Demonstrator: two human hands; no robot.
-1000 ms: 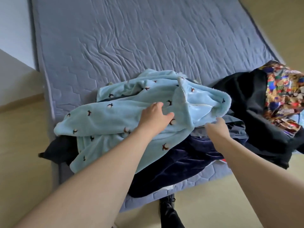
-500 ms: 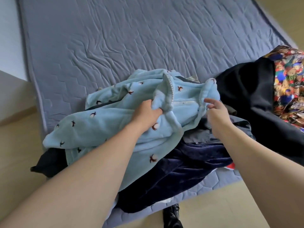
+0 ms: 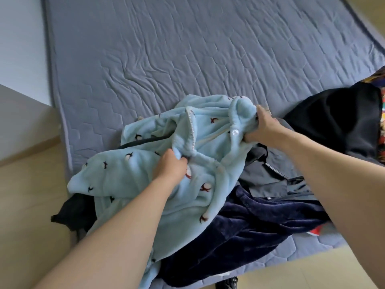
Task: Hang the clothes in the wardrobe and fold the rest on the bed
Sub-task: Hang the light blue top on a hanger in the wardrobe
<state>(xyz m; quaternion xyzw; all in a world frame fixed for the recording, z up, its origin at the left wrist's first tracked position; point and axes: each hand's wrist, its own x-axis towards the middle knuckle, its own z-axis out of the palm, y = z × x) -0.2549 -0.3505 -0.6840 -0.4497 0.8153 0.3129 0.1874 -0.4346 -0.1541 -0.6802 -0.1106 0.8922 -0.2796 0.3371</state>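
The light blue fleece garment with small penguin prints [image 3: 145,176] is gripped by both hands: bunched in the curled fingers of the left hand [image 3: 169,167] and the right hand [image 3: 261,127]. Beneath the fingers, it is draped over a dark navy velvet garment [image 3: 239,230] on the grey-blue quilted bed [image 3: 177,49].

**No readable text in my feed**

I can make out no word, number or brand anywhere in my head view. The nearest thing to a label is a small white mark on the grey garment [image 3: 268,174], just right of the light blue fleece [image 3: 129,180], but it is too small and blurred for me to read. The fleece itself carries only little embroidered bird-like figures, no letters.
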